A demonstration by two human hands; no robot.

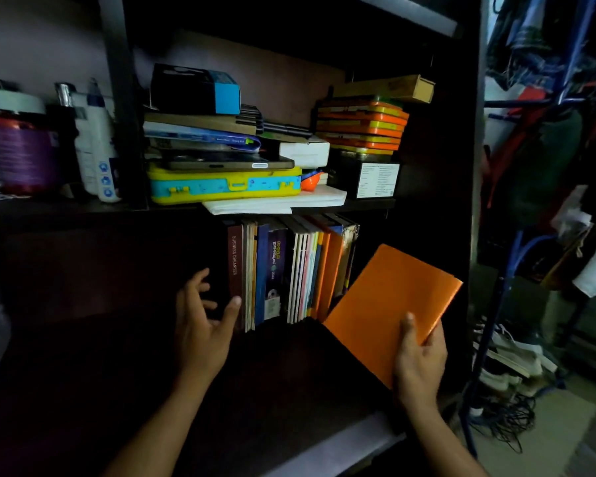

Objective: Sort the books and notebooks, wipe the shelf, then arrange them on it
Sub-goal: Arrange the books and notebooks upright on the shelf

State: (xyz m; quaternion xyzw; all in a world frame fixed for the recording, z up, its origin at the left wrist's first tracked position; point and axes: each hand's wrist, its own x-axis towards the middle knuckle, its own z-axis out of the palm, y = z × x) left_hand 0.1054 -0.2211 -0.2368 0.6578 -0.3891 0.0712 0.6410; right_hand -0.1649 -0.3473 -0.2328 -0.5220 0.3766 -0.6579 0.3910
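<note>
Dark wooden shelf [289, 366] at frame centre carries an upright row of books [289, 273], spines facing out. Orange notebook [389, 311], tilted at lower right, lies just right of the row, long axis pointing up-left toward it. Right hand [418, 359] pinches its lower edge. Left hand [203, 321], fingers spread, thumb touching the maroon organiser [235, 270] at the row's left end.

Dim room, dark shelving unit [437, 208], blue rack [489, 339] with perhaps clothes, pale floor [547, 438]

Notebook [389, 304]: plain orange. Organiser spine [235, 270]: maroon. Case [226, 187]: yellow with cyan panels. Shelf [83, 215]: dark brown.
</note>
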